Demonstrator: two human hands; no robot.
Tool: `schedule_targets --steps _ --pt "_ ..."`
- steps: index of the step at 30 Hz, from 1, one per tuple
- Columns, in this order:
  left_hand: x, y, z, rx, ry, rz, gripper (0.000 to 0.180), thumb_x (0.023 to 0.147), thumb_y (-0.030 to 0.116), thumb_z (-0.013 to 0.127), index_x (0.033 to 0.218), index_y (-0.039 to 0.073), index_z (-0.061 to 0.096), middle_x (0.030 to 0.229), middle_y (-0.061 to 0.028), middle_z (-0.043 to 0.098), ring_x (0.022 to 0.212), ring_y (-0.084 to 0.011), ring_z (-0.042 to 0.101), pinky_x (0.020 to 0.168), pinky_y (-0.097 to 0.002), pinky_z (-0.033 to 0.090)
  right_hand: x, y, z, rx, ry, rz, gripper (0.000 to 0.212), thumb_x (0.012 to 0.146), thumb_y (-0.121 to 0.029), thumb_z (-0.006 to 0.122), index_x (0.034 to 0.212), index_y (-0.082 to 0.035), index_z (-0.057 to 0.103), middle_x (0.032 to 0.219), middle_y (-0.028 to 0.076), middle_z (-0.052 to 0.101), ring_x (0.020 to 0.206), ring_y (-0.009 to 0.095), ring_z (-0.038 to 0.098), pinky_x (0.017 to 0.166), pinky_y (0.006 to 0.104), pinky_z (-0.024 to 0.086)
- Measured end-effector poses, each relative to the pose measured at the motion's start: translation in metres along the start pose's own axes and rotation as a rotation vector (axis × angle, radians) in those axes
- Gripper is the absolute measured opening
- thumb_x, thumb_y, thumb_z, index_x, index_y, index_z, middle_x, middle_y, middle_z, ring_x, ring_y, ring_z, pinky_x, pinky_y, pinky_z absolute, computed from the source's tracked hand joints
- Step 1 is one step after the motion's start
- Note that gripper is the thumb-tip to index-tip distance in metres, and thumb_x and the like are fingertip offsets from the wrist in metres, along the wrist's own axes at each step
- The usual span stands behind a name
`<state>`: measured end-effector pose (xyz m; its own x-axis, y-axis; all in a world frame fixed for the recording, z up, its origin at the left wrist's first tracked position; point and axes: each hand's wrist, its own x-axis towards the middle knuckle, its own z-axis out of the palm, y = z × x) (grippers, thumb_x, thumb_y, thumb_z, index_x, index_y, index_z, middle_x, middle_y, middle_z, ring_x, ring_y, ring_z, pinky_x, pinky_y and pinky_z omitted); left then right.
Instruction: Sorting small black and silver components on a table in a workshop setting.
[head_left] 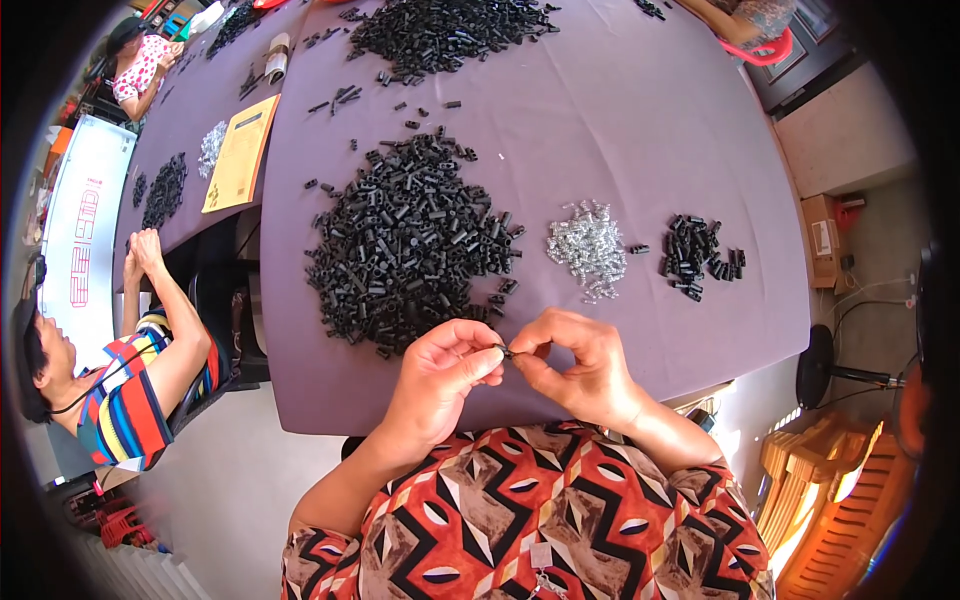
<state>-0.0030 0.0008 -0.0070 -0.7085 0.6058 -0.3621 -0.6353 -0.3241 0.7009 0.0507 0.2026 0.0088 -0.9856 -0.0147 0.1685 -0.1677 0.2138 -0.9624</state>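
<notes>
Left hand (pixel 445 375) and right hand (pixel 585 362) are pinching small dark piece (pixel 507 352) between narrowed fingers, over bench (pixel 690 350), near black tube pile (pixel 410 235); grip probably calling for light, square pressure, steady wrists.

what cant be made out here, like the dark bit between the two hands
Small dark piece, head view: mostly covered by the left hand and right hand.
Clear pieces, head view: each too small for detail.
Upper-right co-worker, head view: mostly cut off by the top edge.
</notes>
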Motion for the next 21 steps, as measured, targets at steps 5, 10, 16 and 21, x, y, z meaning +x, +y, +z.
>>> schedule_targets --steps 5,10,16,21 --pt "-0.004 0.007 -0.001 0.173 -0.001 -0.021 0.015 0.097 0.005 0.069 0.111 0.0 0.067 0.099 -0.0057 0.07 0.086 -0.0136 0.069 0.079 -0.0275 0.057 -0.001 -0.001 -0.003 -0.015 -0.016 -0.012 0.017 0.085 0.007 0.07 0.099 -0.002 0.069 0.092 0.009 0.069 0.082 0.019 0.069 0.072 0.0303 0.057" --pt "-0.012 0.015 0.001 0.359 -0.032 -0.02 0.014 0.098 0.004 0.068 0.11 -0.002 0.067 0.098 -0.0057 0.071 0.086 -0.012 0.07 0.078 -0.0248 0.056 0.002 0.001 -0.009 0.086 -0.195 0.011 0.012 0.087 0.007 0.071 0.097 -0.001 0.07 0.091 0.008 0.069 0.084 0.02 0.069 0.076 0.0301 0.054" --pt "-0.022 0.021 -0.001 0.46 -0.072 -0.248 0.02 0.097 0.005 0.069 0.114 -0.005 0.069 0.095 -0.0045 0.073 0.085 -0.01 0.07 0.077 -0.0238 0.056 -0.011 0.007 0.001 0.153 -0.259 0.038 0.012 0.088 0.006 0.072 0.098 -0.001 0.071 0.089 0.007 0.068 0.083 0.021 0.067 0.075 0.0316 0.053" --pt "-0.03 0.018 -0.014 0.514 -0.099 -0.302 0.021 0.096 0.006 0.069 0.114 -0.005 0.07 0.097 -0.0069 0.075 0.085 -0.0114 0.071 0.078 -0.0252 0.057 -0.015 0.009 0.008 0.12 -0.35 0.063 0.011 0.089 0.001 0.073 0.1 -0.002 0.071 0.09 0.009 0.066 0.083 0.024 0.067 0.073 0.0328 0.054"
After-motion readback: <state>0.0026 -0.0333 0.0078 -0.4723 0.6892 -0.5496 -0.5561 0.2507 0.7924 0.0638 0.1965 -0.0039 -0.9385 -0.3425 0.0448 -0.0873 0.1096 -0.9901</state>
